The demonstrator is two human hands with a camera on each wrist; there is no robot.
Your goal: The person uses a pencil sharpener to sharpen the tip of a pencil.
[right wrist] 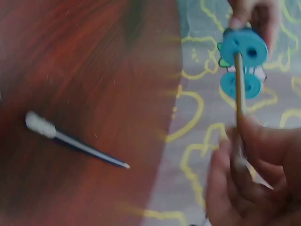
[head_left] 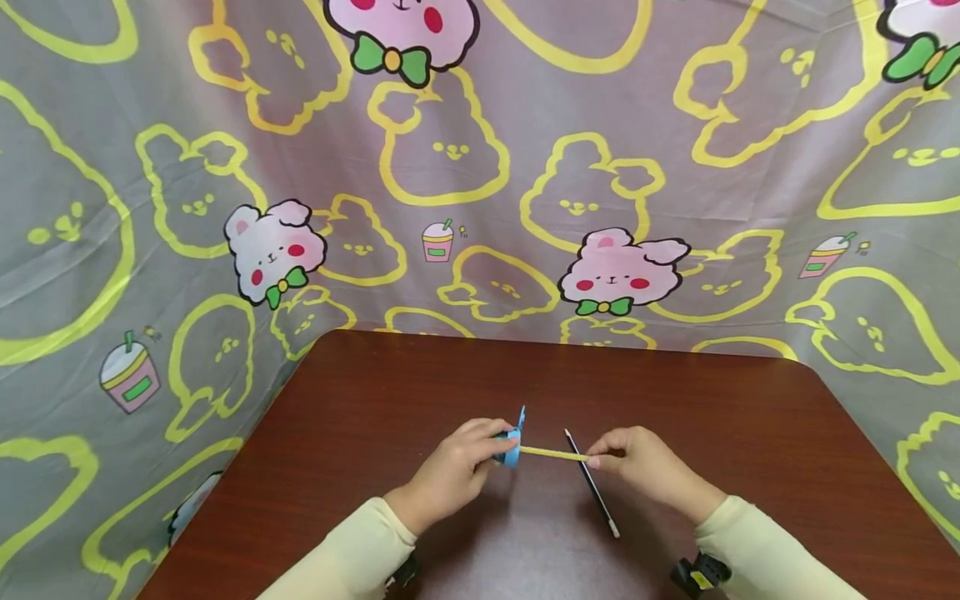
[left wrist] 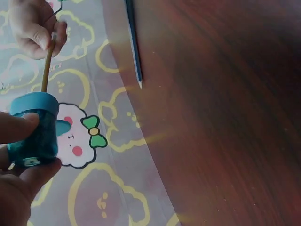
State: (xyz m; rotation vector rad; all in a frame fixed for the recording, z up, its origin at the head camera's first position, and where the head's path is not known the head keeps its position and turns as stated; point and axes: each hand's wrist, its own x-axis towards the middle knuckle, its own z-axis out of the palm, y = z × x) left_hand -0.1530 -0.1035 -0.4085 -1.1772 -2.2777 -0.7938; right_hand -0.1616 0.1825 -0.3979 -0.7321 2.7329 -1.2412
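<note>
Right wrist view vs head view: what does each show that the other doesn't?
Only right wrist: the top face of the blue sharpener with a dark hole beside the yellow pencil, and the round face of its open lid.

Only head: the pale sleeves and the cup prints on the backdrop.

Both: left hand holding the sharpener, right hand gripping the yellow pencil, and the dark pencil lying on the table.

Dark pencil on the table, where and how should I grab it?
Probably pinch the dark pencil across its width, just nearer you than its middle, coming down from above and the near side. It lies thin and flat, pale blunt end toward you, and in the head view the yellow stick crosses its farther half.
</note>
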